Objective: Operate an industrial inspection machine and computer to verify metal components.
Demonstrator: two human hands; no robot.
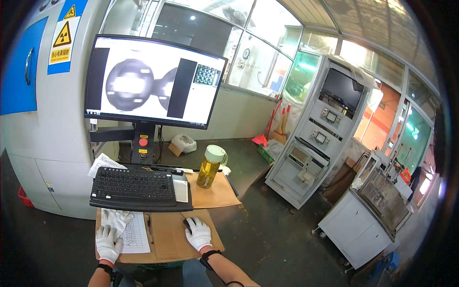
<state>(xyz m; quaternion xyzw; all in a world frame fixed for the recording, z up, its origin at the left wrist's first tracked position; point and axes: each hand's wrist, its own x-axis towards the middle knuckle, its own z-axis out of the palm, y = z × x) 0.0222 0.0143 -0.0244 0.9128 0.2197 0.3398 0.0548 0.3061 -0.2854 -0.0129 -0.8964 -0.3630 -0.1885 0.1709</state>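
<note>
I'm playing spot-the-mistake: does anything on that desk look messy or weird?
Yes, a little: what looks like a spare white glove lies crumpled over the paper sheet, by the left hand. That seems odd because that hand and the right hand are already gloved. I see no spill.

Head view, wide fisheye (rim dark, straight edges bowed): head-worn, facing forward and down, close above left hand (pixel 109 245) at lower left and right hand (pixel 198 234) at lower centre, monitor (pixel 155 82) beyond at upper left, grey rack (pixel 313 126) farther off, right of centre.
</note>
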